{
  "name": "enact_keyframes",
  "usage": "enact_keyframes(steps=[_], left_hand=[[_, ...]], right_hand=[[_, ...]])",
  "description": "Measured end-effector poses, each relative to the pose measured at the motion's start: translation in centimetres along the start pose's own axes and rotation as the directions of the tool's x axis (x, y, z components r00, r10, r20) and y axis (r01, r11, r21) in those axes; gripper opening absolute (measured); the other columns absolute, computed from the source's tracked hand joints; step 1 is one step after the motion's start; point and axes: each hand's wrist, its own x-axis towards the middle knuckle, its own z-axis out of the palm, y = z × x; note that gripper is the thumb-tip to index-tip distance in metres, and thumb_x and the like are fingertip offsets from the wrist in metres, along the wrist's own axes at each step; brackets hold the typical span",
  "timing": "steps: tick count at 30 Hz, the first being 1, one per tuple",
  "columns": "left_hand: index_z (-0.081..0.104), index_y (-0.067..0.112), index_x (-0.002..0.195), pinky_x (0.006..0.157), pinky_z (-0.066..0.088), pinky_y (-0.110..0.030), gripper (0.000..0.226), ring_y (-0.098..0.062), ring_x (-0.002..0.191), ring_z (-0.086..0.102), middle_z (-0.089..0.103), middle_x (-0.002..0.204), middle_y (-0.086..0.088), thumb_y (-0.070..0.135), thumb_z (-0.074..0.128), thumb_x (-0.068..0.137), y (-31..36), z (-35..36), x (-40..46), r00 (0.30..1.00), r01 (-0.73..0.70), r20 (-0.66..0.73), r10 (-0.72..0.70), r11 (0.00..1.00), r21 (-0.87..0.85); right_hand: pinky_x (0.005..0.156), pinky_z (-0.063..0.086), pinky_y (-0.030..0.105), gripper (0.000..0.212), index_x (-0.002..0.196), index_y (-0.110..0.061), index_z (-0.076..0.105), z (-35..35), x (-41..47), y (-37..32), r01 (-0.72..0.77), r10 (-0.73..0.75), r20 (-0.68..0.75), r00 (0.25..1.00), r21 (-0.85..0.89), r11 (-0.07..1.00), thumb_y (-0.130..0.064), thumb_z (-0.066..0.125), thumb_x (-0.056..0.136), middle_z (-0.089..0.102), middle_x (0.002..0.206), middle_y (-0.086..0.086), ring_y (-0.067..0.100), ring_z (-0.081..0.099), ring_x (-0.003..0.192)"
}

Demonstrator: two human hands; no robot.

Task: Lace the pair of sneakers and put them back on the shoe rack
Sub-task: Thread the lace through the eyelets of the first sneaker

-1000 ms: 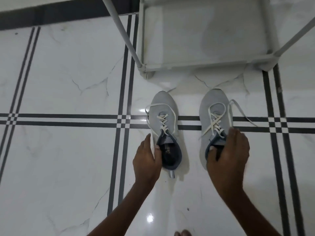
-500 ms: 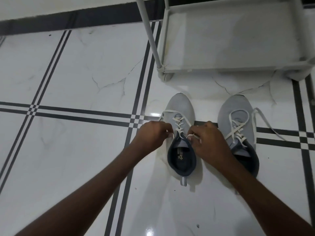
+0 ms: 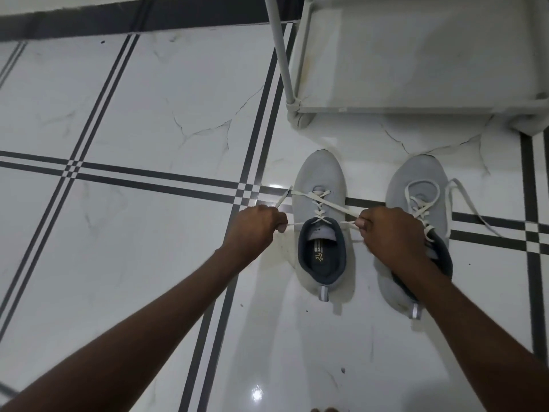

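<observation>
We had both fists closed on the lace [image 3: 332,203] of the left sneaker [image 3: 322,224], left hand [image 3: 255,230] and right hand [image 3: 392,230] now drawn apart, pulling the soft cord taut. It likely slips unless pinched near its ends. The right sneaker [image 3: 419,203] sat beside it, below the shoe rack [image 3: 416,108].

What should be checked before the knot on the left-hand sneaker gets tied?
1. Left hand grip on a lace end: ok, fist closed on it.
2. Right hand grip on the other end: ok.
3. White flat lace of the grey knit sneaker with navy collar drawn out to both sides: ok.
4. All eyelets threaded: cannot tell.
5. Second grey sneaker tied: not ok, lace loose on the white marble floor.
6. White metal shoe rack shelf free: ok.
</observation>
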Motion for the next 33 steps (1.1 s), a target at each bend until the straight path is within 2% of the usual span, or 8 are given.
enact_keyframes(steps=[3,6,8,11,17,21,26,33], left_hand=[[0.074,0.017,0.097,0.069,0.047,-0.038,0.013,-0.026,0.084,0.060,0.069,0.085,-0.002,0.016,0.064,0.089,-0.1,-0.2,-0.6,0.976,-0.001,-0.217,0.022,0.995,0.095],[0.067,0.011,0.080,0.060,0.045,-0.031,0.036,-0.020,0.071,0.057,0.064,0.076,-0.002,0.036,0.050,0.099,1.6,-1.1,-1.5,0.899,0.306,-0.301,-0.319,0.948,-0.089],[0.069,0.007,0.067,0.057,0.048,-0.029,0.063,-0.018,0.059,0.061,0.066,0.062,-0.004,0.050,0.039,0.100,3.4,-1.6,-1.6,0.828,0.529,0.039,-0.559,0.757,-0.384],[0.071,0.008,0.083,0.065,0.053,-0.032,0.050,-0.020,0.068,0.063,0.069,0.072,-0.006,0.048,0.047,0.098,5.0,-1.2,-0.6,0.688,0.661,0.491,-0.535,0.182,-0.728],[0.065,0.001,0.108,0.093,0.056,-0.034,0.023,-0.019,0.084,0.068,0.069,0.094,-0.012,0.019,0.064,0.093,4.8,-3.0,3.1,0.755,0.419,0.448,-0.479,-0.174,-0.891],[0.059,0.000,0.121,0.078,0.059,-0.030,0.029,-0.019,0.078,0.072,0.069,0.095,-0.012,0.011,0.060,0.094,5.2,-4.9,3.9,0.818,0.392,0.491,-0.300,-0.333,-0.857],[0.056,-0.001,0.120,0.065,0.059,-0.023,0.030,-0.019,0.078,0.073,0.074,0.102,-0.018,0.000,0.063,0.091,5.1,-6.9,4.8,0.823,0.395,0.461,-0.332,-0.248,-0.885],[0.075,0.008,0.108,0.068,0.050,-0.022,0.019,-0.014,0.076,0.058,0.071,0.095,-0.010,0.010,0.064,0.093,6.8,-9.0,5.6,0.909,0.414,0.415,-0.049,0.241,-0.878]], right_hand=[[0.065,0.045,0.034,0.016,0.088,-0.023,0.069,-0.2,0.0,-0.4,0.049,-0.030,-0.147,0.989,0.127,0.991,-0.025,0.054,0.092,0.072,0.088,0.007,0.032,0.062,0.078],[0.067,0.047,0.038,0.019,0.092,-0.012,0.066,-0.8,-0.6,-1.8,0.009,0.109,-0.416,0.903,0.271,0.963,-0.026,0.053,0.093,0.070,0.088,0.011,0.036,0.063,0.079],[0.065,0.048,0.037,0.038,0.084,-0.009,0.067,-0.4,-0.4,-2.5,-0.152,0.235,-0.315,0.920,0.265,0.952,-0.041,0.049,0.092,0.069,0.082,0.015,0.038,0.064,0.077],[0.075,0.053,0.037,0.065,0.083,-0.010,0.072,0.6,-0.2,-3.3,-0.366,0.354,0.094,0.930,0.304,0.880,-0.066,0.039,0.081,0.073,0.082,0.011,0.032,0.068,0.080],[0.068,0.050,0.029,0.013,0.093,-0.008,0.067,-2.4,2.6,-4.9,-0.569,0.253,0.554,0.793,0.822,-0.015,-0.014,0.058,0.086,0.069,0.077,0.007,0.018,0.060,0.067],[0.078,0.056,0.034,0.019,0.091,-0.008,0.064,-5.5,3.8,-6.2,-0.461,0.190,0.456,0.869,0.887,-0.022,-0.013,0.046,0.095,0.068,0.079,0.007,0.019,0.066,0.071],[0.069,0.060,0.035,0.019,0.089,-0.009,0.065,-9.6,4.9,-7.5,-0.181,0.127,0.164,0.978,0.974,0.137,-0.013,0.048,0.097,0.070,0.073,0.008,0.020,0.068,0.064],[0.083,0.060,0.037,0.022,0.100,0.000,0.063,-11.5,7.3,-8.0,0.031,-0.104,0.000,0.995,0.955,0.296,-0.011,0.044,0.100,0.074,0.097,0.017,0.029,0.074,0.089]])
